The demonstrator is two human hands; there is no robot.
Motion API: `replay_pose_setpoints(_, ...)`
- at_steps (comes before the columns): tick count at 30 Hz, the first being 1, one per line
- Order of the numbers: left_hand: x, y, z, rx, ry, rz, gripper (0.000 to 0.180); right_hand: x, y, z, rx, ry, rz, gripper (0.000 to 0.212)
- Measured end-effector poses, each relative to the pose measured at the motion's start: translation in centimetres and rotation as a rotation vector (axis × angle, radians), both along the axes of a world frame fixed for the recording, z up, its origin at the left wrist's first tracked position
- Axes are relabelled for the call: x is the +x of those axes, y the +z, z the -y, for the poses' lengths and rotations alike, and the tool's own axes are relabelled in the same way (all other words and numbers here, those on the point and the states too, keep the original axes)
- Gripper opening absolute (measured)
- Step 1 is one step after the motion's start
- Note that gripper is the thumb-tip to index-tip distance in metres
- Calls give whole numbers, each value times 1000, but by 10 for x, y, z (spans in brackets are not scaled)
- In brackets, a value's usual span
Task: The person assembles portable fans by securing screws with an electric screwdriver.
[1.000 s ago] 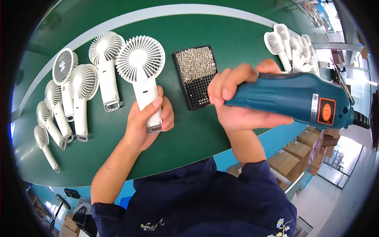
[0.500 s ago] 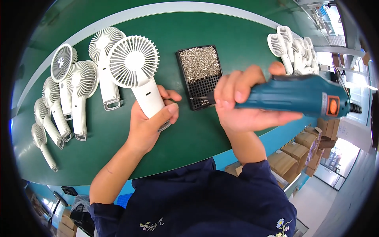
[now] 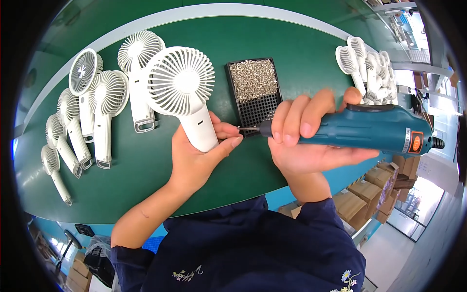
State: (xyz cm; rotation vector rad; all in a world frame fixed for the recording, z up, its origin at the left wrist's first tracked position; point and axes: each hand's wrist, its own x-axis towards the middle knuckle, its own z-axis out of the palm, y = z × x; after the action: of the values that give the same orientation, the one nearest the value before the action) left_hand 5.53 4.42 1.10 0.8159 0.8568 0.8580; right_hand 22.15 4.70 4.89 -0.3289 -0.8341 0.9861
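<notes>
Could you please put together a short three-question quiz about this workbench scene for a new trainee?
1. True or false: the left hand holds a white handheld fan by its handle.
2. What does the right hand grip?
A. a pair of pliers
B. a teal electric screwdriver
C. a glue gun
3. Fill in: the black tray on the green table holds small silver ____.

Key
1. True; the fan head is raised above the table.
2. B; its bit points at the fan's handle near the left thumb.
3. Screws, heaped in the far part of the tray.
</notes>
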Motion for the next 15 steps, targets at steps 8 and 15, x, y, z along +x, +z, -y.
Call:
replay_pose_setpoints(8,-5,-6,2,25,-44,-24,27,-1,0,-3,-14,145,1,81)
replay_pose_setpoints(15,-7,-5,-1,80,-63,24,26,8,6,-4,28,110,-52,71)
